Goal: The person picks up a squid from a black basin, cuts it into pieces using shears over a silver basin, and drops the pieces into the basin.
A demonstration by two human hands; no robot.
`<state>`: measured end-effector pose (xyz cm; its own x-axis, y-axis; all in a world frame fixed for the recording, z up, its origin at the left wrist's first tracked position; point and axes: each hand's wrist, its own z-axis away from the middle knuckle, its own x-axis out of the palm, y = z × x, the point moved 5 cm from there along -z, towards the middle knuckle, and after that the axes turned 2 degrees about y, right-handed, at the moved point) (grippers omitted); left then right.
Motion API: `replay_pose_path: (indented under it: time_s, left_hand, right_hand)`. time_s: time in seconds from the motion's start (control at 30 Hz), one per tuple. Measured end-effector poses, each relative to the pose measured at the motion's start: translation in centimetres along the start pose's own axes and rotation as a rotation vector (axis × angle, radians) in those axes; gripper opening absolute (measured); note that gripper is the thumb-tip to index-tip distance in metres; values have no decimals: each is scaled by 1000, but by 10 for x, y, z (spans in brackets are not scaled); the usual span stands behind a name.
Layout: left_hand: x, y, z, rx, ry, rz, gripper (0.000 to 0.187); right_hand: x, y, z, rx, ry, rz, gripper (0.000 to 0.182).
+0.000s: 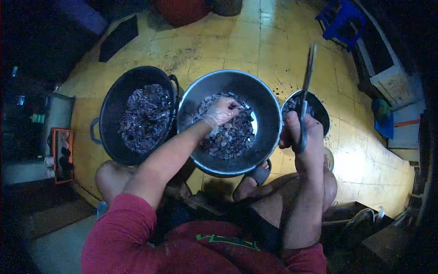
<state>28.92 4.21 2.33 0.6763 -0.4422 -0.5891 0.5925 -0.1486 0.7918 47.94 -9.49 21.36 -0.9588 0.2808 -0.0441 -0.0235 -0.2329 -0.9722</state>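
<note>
My left hand [221, 112], in a clear plastic glove, reaches into a large metal basin [262, 150] in the middle. Its fingers are curled together just over the dark chopped pieces [228, 141] inside; whatever they grip is too small and dark to make out. On the right, my right hand [308, 130] is wrapped around the handle of a pair of scissors [308, 75], whose blades point up and away from me. Behind that hand stands a smaller metal bowl [321, 107], partly hidden, with more dark pieces in it.
Left of the basin, a black oval tub [109, 109] with side handles holds many glossy dark pieces. Yellow floor tiles [228, 45] surround the containers, with crumbs scattered about. A blue plastic stool [344, 23] stands far right, and a red container [182, 11] sits at the back.
</note>
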Motion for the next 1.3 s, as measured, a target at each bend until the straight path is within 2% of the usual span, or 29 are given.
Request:
replay_pose_path:
  time_s: [0.1,0.13,0.2,0.27,0.33,0.37,0.47,0.53,0.57,0.6,0.67,0.73,0.8,0.87,1.03,1.1,1.13,1.2,1.23,1.3]
  left_hand:
    - [-54,28,20,55,-15,328,23]
    - [-73,42,36,-58,-108,495,29]
    - [-108,68,60,-17,-36,629,28]
    - [-138,76,82,-15,29,650,27]
    - [-159,79,103,-19,94,680,26]
    - [-164,80,113,-18,98,704,25]
    - [-170,69,131,-9,126,716,20]
    - [-166,71,140,-17,61,584,16]
    - [-162,70,146,-29,70,619,12]
    - [-161,66,145,-29,74,630,12]
    - [-156,58,142,-8,71,402,12]
    - [-160,65,144,16,67,349,9]
    - [-166,69,143,75,115,153,16]
    - [-170,74,144,86,129,126,16]
    - [-169,65,140,83,120,29,20]
    - [-167,59,138,20,157,247,18]
    - [-165,61,137,20,156,247,18]
    - [-165,62,140,21,302,622,15]
    - [-165,63,142,20,303,622,15]
    - [-163,63,144,-37,282,833,18]
  right_hand:
    - [18,10,0,30,-82,126,43]
    - [26,14,0,19,-113,178,44]
    - [44,43,-5,-12,-194,250,51]
    - [66,65,-3,-91,-299,395,56]
    - [94,69,15,-11,-480,419,62]
    - [105,73,20,-83,-523,455,62]
    - [129,98,31,-51,-643,412,58]
    - [136,98,37,-116,-646,393,58]
    - [137,96,38,-174,-640,367,58]
    - [137,97,39,-171,-643,378,58]
    - [136,101,38,-105,-609,392,54]
    - [134,94,38,-66,-587,445,53]
    - [132,94,35,-30,-562,494,53]
    - [130,89,30,-184,-482,549,53]
    - [129,86,30,-89,-477,516,53]
    - [129,87,30,-55,-480,519,53]
    - [129,81,31,-137,-456,558,53]
    - [129,76,32,-219,-432,596,54]
    - [129,77,32,-235,-420,627,54]
    - [129,82,31,-254,-411,659,54]
